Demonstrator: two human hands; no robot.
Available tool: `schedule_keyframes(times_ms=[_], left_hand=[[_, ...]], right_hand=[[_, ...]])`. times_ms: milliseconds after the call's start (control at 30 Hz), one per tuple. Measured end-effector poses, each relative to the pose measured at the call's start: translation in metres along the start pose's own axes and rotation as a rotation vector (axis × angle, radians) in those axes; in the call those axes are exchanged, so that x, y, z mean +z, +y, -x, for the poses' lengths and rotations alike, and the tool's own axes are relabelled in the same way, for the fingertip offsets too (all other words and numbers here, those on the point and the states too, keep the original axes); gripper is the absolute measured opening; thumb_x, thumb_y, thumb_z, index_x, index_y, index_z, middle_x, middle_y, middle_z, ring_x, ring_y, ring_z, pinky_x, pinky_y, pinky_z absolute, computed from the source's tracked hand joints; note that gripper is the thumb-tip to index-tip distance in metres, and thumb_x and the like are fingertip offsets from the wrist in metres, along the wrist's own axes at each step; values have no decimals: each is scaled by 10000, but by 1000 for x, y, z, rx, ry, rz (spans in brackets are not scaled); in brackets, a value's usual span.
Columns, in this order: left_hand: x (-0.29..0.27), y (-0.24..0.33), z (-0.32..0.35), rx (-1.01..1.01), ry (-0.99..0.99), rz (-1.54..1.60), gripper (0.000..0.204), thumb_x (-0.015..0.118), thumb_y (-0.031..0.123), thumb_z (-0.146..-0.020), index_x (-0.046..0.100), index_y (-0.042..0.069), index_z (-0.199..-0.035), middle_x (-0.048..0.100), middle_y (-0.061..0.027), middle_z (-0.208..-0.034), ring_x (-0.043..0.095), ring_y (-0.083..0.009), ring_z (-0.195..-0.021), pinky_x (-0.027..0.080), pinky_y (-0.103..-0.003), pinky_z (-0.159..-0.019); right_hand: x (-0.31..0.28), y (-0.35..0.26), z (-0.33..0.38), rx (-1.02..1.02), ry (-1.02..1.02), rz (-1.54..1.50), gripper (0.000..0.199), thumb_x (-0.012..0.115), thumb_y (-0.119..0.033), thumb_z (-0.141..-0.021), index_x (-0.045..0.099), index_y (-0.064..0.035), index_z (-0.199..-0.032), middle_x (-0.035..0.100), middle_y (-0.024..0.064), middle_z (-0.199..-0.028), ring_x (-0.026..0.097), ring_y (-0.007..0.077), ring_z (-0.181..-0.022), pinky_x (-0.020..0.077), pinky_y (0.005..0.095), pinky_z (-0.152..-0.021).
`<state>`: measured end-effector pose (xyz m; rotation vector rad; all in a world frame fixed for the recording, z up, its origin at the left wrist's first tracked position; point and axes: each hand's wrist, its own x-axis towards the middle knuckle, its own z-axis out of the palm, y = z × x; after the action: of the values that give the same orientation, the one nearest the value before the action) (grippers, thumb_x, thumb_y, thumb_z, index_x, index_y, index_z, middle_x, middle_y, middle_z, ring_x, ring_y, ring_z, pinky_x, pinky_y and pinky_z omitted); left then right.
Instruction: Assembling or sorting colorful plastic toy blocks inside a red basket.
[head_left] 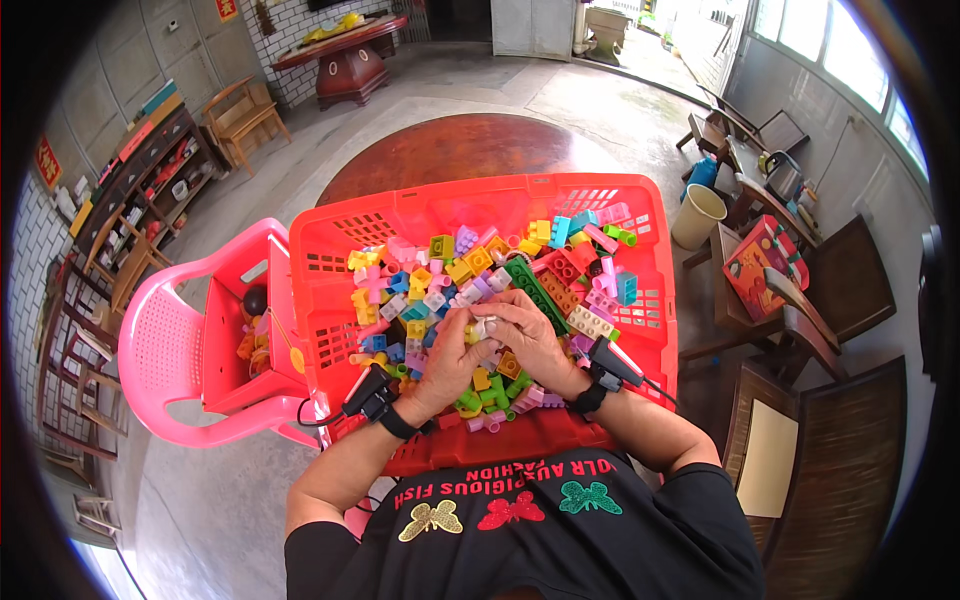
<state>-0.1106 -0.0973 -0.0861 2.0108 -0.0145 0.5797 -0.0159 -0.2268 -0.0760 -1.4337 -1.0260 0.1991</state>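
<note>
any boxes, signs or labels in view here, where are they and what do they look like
Red sign: small rectangle with yellow marks, on the tiled wall, far left.
Red sign: small, on the wall at the top, left of centre.
Printed box: red with colourful pictures, lying tilted on a wooden chair, right of the red basket.

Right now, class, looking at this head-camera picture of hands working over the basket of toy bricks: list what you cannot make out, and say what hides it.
1. Head view: the small pale piece between the left hand and right hand; fingers cover most of it, so its shape is unclear.
2. Bricks under both hands: hidden.
3. The red basket near rim: covered by forearms and shirt.
4. Contents of the pink box on the pink chair: too small, partly behind the basket.
</note>
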Motion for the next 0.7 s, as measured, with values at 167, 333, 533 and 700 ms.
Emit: schedule_keyframes(times_ms=[167, 333, 533, 700], left_hand=[[2, 10, 2, 50, 89, 10, 586, 700, 27, -699, 423, 17, -1216, 476, -162, -1090, 495, -318, -1025, 399, -382, -895], [-3, 22, 2, 150, 59, -135, 652, 706, -11, -669, 411, 16, -1250, 468, -174, -1122, 486, -332, -1065, 392, -386, -924], [-2, 28, 5, 340, 31, -335, 649, 707, -14, -673, 422, 25, -1255, 467, -179, -1130, 479, -356, -1049, 388, -404, -919], [-3, 25, 4, 464, -13, -432, 667, 719, 7, -660, 421, 17, -1257, 455, -184, -1155, 459, -362, -1072, 376, -417, -928]], right_hand=[[1, 10, 3, 157, -145, -318, 152, 539, -52, -883, 597, -68, -1023, 523, 14, -985, 511, 106, -945, 437, 240, -805], [5, 5, 6, 241, -136, -438, 118, 529, -56, -899, 504, -82, -1011, 521, -13, -921, 501, 61, -876, 436, 211, -721], [6, 7, 7, 421, -34, -807, 62, 462, -91, -933, 466, -90, -995, 506, -3, -880, 517, 93, -844, 438, 250, -726], [6, -2, 4, 559, 8, -1146, 64, 455, -147, -957, 467, -97, -994, 524, 11, -900, 540, 107, -836, 452, 265, -706]])
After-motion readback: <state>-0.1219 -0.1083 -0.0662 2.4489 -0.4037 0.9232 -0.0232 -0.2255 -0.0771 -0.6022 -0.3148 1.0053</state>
